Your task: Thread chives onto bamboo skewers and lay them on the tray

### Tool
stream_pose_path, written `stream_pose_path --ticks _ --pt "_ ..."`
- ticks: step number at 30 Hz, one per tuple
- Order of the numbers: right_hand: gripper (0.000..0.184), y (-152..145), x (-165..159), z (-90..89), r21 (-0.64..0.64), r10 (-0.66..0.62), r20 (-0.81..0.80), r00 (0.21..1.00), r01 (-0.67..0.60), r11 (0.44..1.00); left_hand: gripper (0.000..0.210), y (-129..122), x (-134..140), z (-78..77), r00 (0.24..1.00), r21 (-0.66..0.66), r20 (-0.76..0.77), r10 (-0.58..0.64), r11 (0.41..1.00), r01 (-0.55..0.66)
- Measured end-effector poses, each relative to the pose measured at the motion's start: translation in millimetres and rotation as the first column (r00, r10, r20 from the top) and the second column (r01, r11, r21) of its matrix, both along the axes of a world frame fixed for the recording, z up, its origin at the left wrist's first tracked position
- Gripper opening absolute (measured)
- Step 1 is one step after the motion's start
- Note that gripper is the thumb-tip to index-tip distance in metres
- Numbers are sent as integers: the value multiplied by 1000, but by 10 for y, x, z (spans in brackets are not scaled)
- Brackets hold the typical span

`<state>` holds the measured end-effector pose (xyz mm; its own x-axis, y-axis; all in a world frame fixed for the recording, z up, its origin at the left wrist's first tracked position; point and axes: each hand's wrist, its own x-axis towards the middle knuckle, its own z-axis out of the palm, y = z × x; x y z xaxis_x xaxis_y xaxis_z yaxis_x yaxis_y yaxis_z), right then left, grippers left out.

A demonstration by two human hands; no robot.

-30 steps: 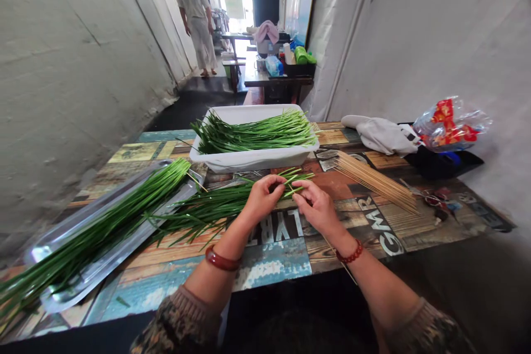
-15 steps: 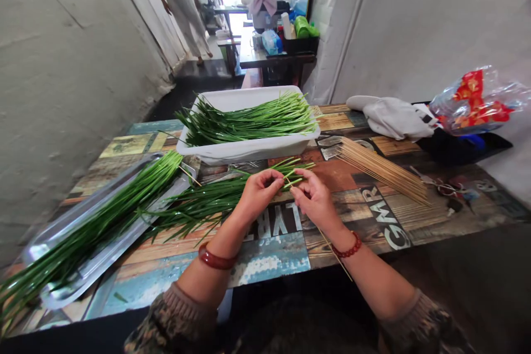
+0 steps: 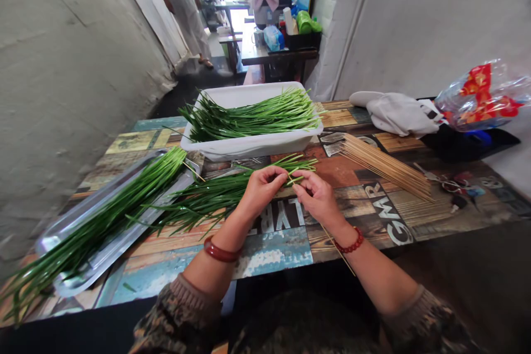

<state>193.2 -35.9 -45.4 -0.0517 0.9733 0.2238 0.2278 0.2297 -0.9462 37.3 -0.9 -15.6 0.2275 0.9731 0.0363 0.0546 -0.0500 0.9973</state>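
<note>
Your right hand (image 3: 317,196) pinches the skewer (image 3: 339,250), which slants forward-left toward your left hand (image 3: 264,189), pinched on a green stalk (image 3: 296,179).

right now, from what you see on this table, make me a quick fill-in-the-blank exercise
1. The stalks by the left hand and right hand are ____ in colour.
2. The tub beyond the hands is ____.
3. From the person's view, the metal tray lies on the ____.
4. The beaded bracelet is on the ____ wrist.

Missing words: green; white; left; right.
</note>
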Motion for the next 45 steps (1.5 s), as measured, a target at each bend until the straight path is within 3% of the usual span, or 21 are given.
stream_pose_path --ticks 24,45 --pt "30 -16 3 12 70 -34 80 996 29 997 17 -17 10 17 998 -17 61 24 1000 -23" --pt "33 -18 3 -6 84 -26 42 999 23 996 21 -28 3 29 997 -38 78 18 999 -15"
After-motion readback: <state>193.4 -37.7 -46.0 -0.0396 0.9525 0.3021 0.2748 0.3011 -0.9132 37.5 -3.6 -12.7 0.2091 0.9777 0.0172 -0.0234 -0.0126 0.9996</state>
